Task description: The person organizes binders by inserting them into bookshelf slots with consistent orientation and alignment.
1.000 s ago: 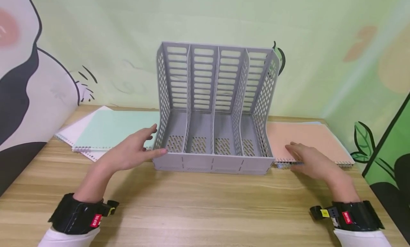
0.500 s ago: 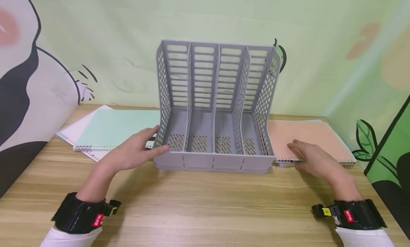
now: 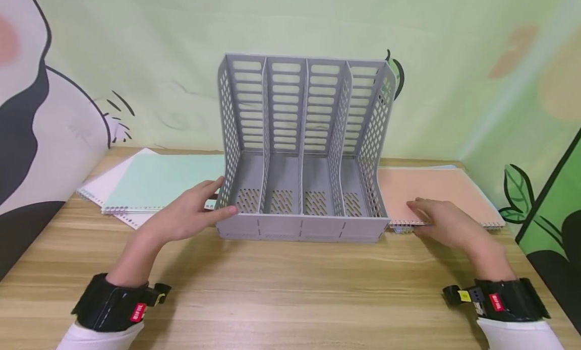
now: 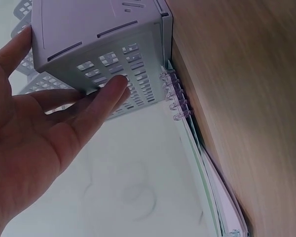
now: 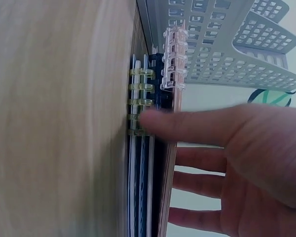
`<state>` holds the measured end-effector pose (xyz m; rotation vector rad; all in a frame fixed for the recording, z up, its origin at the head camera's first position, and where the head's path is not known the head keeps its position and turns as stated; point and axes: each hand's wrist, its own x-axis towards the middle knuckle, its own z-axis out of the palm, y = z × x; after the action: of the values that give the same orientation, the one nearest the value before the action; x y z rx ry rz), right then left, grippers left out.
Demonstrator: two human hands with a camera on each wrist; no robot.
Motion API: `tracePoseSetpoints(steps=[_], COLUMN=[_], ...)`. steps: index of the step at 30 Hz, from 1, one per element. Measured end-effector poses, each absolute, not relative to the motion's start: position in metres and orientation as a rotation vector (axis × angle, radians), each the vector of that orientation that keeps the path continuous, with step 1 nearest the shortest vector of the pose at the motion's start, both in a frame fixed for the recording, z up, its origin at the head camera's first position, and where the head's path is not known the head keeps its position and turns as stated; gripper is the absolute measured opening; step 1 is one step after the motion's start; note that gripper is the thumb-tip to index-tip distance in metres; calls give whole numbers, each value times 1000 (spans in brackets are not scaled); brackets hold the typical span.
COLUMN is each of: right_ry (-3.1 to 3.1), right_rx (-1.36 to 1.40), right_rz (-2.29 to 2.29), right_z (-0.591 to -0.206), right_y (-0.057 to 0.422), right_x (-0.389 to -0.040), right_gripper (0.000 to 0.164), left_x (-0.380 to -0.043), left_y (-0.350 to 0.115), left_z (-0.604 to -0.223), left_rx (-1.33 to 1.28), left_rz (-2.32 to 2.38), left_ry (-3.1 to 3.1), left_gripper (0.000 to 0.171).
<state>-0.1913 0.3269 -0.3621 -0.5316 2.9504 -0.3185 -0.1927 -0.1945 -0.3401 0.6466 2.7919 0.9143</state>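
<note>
A grey file rack with upright dividers stands mid-table. My left hand is at its front left corner, thumb at the front lip and fingers spread along the lattice side wall. To the right lies a stack of spiral notebooks, an orange notebook on top. My right hand rests over its front edge with fingers extended at the orange cover. The right thumb overlaps the yellow binding rings of the lower notebooks in the right wrist view. Neither hand is curled round anything.
Left of the rack lie a mint-green notebook and a white notebook under it at an angle. The wooden table extends in front. A printed fabric backdrop rises right behind the table.
My left hand has moved slightly right onto the rack's corner. The right hand has shifted a little right along the notebook edge, its thumb nearer the bindings. Rack and notebooks keep their places.
</note>
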Motion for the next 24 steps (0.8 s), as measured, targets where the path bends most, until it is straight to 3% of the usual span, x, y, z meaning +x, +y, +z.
tracePoseSetpoints(steps=[24], right_ry=[2990], right_rx=[-677], right_rz=[-200], right_z=[-362], right_y=[315], right_x=[-190], right_gripper=[49], left_x=[-193], left_y=[-194], left_z=[-341], left_rx=[647], left_rz=[913], left_ry=[2788], left_gripper=[91])
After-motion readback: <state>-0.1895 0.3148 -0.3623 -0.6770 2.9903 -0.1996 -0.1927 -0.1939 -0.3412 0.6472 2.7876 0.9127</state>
